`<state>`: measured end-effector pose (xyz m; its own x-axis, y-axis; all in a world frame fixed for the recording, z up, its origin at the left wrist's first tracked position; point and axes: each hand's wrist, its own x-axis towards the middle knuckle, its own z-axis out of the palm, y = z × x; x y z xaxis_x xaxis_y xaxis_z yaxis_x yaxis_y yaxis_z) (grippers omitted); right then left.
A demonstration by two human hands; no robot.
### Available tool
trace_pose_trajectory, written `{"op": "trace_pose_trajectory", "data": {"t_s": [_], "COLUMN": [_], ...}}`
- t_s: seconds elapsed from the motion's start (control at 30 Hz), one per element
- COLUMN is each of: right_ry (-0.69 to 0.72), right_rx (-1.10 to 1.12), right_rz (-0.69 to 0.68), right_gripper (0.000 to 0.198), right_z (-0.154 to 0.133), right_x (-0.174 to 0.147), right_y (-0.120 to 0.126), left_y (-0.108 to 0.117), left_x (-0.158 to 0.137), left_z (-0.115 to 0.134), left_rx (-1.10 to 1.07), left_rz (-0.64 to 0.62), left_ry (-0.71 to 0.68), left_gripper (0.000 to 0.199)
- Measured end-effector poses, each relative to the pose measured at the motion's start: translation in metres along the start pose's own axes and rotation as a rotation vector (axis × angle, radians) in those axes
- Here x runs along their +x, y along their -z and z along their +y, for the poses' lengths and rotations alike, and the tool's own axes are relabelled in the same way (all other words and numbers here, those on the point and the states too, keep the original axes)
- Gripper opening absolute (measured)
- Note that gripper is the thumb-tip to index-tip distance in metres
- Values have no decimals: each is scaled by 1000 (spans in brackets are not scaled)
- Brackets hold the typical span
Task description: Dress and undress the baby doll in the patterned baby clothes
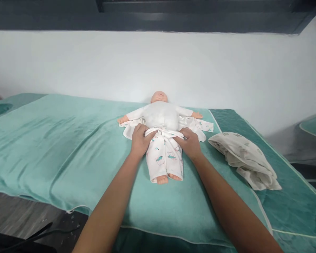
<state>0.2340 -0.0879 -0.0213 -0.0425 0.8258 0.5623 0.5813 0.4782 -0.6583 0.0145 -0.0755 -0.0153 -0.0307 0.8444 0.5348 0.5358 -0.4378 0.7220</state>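
Note:
A baby doll (161, 115) lies on its back, head toward the wall and arms spread to the sides. White patterned pants (164, 158) cover its legs, with the feet showing at the cuffs. My left hand (141, 140) grips the waistband on the left side, thumb pointing inward. On the right side, my right hand (190, 141) pinches the same waistband. A patterned baby shirt (193, 124) lies spread open beneath the doll, its sleeves under the doll's arms. The doll's white cloth torso is bare above the waistband.
A crumpled white printed cloth (246, 158) lies to the right of the doll. Beneath everything is a green blanket (68, 140) over a bed, against a white wall (94, 63). A dark cable (50, 232) hangs at the lower left, above the floor.

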Motion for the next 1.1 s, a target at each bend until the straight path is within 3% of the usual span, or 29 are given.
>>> {"op": "trace_pose_trajectory", "data": {"t_s": [0.23,0.47,0.63,0.77,1.1], "right_ry": [-152,-341,-344,-299,-318], "right_rx": [-57,104,164,157,245], "right_rz": [-13,-73,-170,-224,-270], "right_gripper": [39,34,28,33,40], "right_z": [-4,-5,-2,-5,-33], "right_x": [-2,0,-4,-14,-62], "right_y": [-8,-9,1,8,17], "left_y": [7,10,17,21,19], "left_x": [-12,-24,-37,-49,-55], "left_z": [16,21,25,27,23], "left_rx": [-21,-55,-111,-88,59], "left_rz": [0,-10,-75,-140,-169], "left_ry": [250,311,317,300,267], "left_gripper": [36,36,28,38,31]}}
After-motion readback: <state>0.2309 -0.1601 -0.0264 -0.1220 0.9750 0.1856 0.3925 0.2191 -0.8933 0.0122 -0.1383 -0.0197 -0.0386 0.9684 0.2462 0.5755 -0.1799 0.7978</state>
